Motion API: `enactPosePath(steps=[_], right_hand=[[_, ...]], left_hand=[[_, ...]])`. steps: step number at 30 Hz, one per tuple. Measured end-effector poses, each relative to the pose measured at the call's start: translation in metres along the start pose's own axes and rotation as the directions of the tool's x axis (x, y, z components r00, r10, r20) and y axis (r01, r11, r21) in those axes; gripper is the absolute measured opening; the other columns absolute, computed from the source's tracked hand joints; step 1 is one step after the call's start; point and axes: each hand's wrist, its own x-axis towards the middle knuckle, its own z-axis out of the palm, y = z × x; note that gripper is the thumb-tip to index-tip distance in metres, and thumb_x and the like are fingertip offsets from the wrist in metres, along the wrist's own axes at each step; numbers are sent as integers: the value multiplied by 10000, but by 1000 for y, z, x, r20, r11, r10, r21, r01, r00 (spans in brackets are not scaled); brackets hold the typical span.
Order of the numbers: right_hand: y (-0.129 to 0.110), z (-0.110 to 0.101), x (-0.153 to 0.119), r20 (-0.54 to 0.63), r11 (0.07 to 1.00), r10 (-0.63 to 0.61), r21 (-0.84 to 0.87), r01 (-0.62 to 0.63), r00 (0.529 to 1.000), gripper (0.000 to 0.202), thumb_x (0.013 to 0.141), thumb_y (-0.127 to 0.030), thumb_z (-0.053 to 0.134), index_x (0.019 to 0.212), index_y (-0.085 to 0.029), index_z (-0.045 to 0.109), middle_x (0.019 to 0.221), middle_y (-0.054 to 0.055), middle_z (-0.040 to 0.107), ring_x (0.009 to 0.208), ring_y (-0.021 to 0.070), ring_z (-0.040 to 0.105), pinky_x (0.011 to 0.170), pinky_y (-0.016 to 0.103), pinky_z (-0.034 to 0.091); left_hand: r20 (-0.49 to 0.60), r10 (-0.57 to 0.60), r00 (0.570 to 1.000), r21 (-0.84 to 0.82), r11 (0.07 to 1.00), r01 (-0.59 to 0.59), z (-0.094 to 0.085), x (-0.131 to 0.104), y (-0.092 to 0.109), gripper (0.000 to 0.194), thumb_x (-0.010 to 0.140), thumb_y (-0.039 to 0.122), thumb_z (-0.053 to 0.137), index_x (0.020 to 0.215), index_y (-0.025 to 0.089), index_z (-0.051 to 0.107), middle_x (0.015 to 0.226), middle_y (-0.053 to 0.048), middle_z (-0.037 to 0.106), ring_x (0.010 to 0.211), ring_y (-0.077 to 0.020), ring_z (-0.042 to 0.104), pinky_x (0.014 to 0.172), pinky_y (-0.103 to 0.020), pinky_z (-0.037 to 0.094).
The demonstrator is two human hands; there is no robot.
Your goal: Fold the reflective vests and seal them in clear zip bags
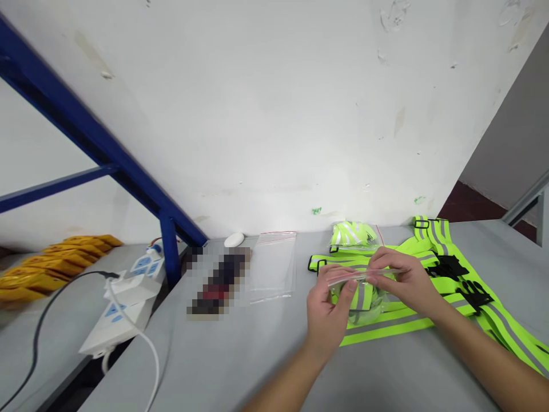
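Note:
Between my hands is a clear zip bag (372, 312) with a rolled yellow-green reflective strap inside. My left hand (328, 312) pinches the left part of the bag's top edge between thumb and fingers. At the right part of that edge, my right hand (401, 278) is closed on the bag too. Loose yellow-green straps (390, 324) with grey stripes and black buckles (450, 268) lie under and to the right of the hands. Behind them sits another filled bag (354, 234).
Flat clear bags (273, 266) lie on the grey table (240, 360), beside a white oval object (234, 240) and a pixelated item (221, 283). At the left are a blue metal frame (171, 252), white power strips (124, 320) with cables, and yellow packets (51, 266). A white wall stands behind.

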Motion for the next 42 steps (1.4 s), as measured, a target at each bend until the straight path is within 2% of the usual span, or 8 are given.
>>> enactPosePath(steps=[6,18,30,36,42], right_hand=[[3,-1,-1,8,1000,-14,-5,14,1000,26,777,-212,720,790,-212,698,764,26,630,695,148,590,622,280,481],[0,0,0,3,999,40,15,-40,999,96,795,-310,712,775,-217,706,745,40,625,672,159,577,581,290,487],[0,1,-1,-7,1000,29,12,-29,1000,94,791,-300,719,756,-213,707,736,38,631,680,161,587,615,297,479],[4,-9,2,29,997,83,3,-83,996,135,744,-328,763,814,-220,722,802,49,654,740,176,604,662,314,502],[7,-18,4,46,1000,21,20,-22,999,77,787,-303,725,790,-227,714,801,48,647,723,171,606,665,327,504]], left_hand=[[-19,19,1000,26,999,-19,1,1,3,84,853,200,620,877,213,700,862,-36,673,910,-169,593,834,-310,489],[-29,49,998,41,998,-47,2,3,6,81,846,193,626,857,205,705,830,-47,689,885,-187,606,802,-336,510],[-33,77,997,46,996,-75,2,3,4,81,839,161,632,851,209,696,815,-33,699,876,-180,610,788,-335,515],[-52,60,997,63,996,-57,1,3,4,64,844,191,626,842,196,689,819,-54,697,873,-195,618,771,-355,530],[-74,55,996,57,997,-50,0,4,3,71,846,208,624,845,202,696,830,-54,700,889,-196,613,802,-359,524]])
